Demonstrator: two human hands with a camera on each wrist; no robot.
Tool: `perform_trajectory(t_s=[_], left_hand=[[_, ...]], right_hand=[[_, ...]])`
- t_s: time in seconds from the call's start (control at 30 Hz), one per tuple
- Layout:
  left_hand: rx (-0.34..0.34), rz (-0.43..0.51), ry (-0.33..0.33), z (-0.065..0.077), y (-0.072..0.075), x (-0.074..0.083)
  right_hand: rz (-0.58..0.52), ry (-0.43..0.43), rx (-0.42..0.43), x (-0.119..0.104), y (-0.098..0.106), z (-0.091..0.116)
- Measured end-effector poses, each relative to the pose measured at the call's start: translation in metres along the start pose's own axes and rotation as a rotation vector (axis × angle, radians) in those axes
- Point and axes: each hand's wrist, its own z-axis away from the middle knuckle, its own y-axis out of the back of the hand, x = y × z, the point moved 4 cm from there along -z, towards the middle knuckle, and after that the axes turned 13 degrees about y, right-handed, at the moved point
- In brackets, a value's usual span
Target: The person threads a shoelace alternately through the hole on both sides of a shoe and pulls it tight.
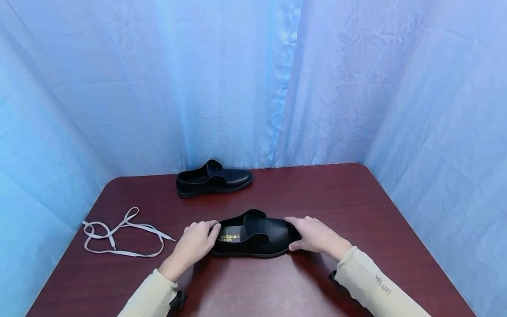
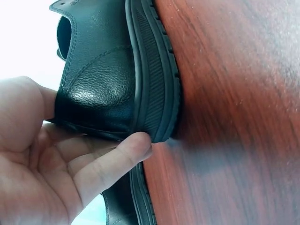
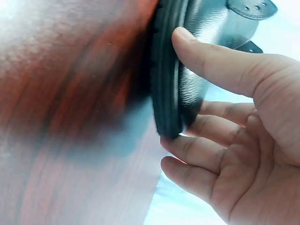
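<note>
A black leather shoe (image 1: 277, 235) lies sideways across the middle of the table, its toe to the right and its tongue standing up. Gold lettering shows on the grey insole. My left hand (image 1: 198, 240) grips the heel; in the left wrist view the thumb goes over the heel's rim and the fingers (image 2: 108, 171) lie behind and under the heel. At the other end my right hand (image 1: 314, 237) holds the toe, with the thumb (image 3: 215, 61) on the near side and fingers curled round the front. Eyelets show on a side flap (image 3: 253, 7) in the right wrist view.
A second black shoe (image 1: 237, 177) stands at the table's back edge, toe to the right. Looped loosely on the left side is a white shoelace (image 1: 136, 254). The dark red table (image 1: 317, 193) is bordered by light blue curtains (image 1: 222, 88).
</note>
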Motion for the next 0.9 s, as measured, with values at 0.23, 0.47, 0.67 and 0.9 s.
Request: perform_trajectory(t_s=[0.23, 0.47, 0.67, 0.9], left_hand=[[0.003, 0.013, 0.010, 0.0012, -0.0018, 0.0019], [0.011, 0.011, 0.007, 0.0004, -0.0026, 0.0010], [-0.002, 0.013, 0.006, -0.0021, -0.0022, 0.0009], [-0.013, 0.004, 0.025, -0.0012, -0.0021, -0.0010]], right_hand=[[0.003, 0.072, -0.015, -0.0011, -0.0031, 0.0005], [0.039, 0.084, 0.017, -0.0017, -0.0040, 0.0004], [0.053, 0.094, 0.044, -0.0034, -0.0010, -0.0007], [0.048, 0.093, 0.038, -0.0027, -0.0043, -0.0022]])
